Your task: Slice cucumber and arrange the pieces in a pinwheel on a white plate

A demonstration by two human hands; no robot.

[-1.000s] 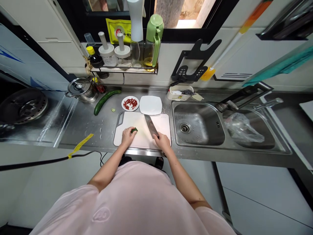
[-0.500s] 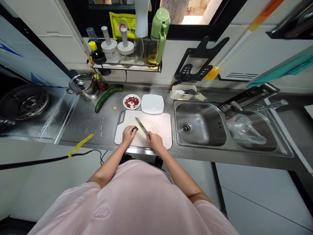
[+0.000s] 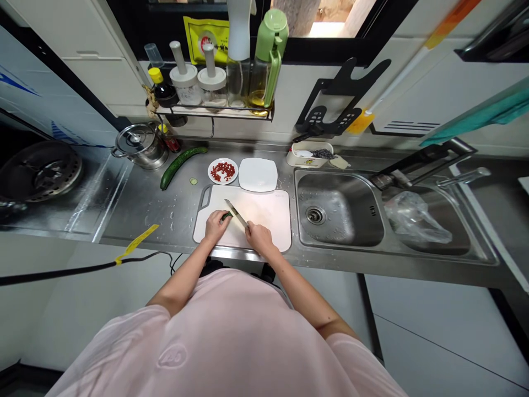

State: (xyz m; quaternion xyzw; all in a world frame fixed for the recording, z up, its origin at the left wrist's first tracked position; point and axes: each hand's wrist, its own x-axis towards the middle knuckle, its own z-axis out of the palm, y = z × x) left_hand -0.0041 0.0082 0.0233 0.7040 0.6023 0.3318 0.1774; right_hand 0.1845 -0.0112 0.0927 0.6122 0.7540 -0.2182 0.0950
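Note:
On the white cutting board (image 3: 268, 207), my left hand (image 3: 215, 226) is closed on a short piece of cucumber (image 3: 226, 215), most of it hidden by the fingers. My right hand (image 3: 259, 238) grips the handle of a knife (image 3: 237, 213), whose blade points up and left, right beside the cucumber piece. Beyond the board stand a small plate (image 3: 212, 165) of chopped red pieces and a white square plate (image 3: 258, 174). A whole cucumber (image 3: 177, 167) lies to the left, with a thin cut end (image 3: 193, 181) near it.
To the right are a steel sink (image 3: 343, 220) and a second basin holding a clear plastic bag (image 3: 415, 216). A lidded pot (image 3: 140, 146) stands back left. Above the counter, a rack (image 3: 219, 112) holds bottles and jars. A black cable (image 3: 78, 274) crosses at lower left.
The knife and my right hand have shifted slightly left, bringing the blade closer to the cucumber piece. My left hand still grips the piece and has moved a little left.

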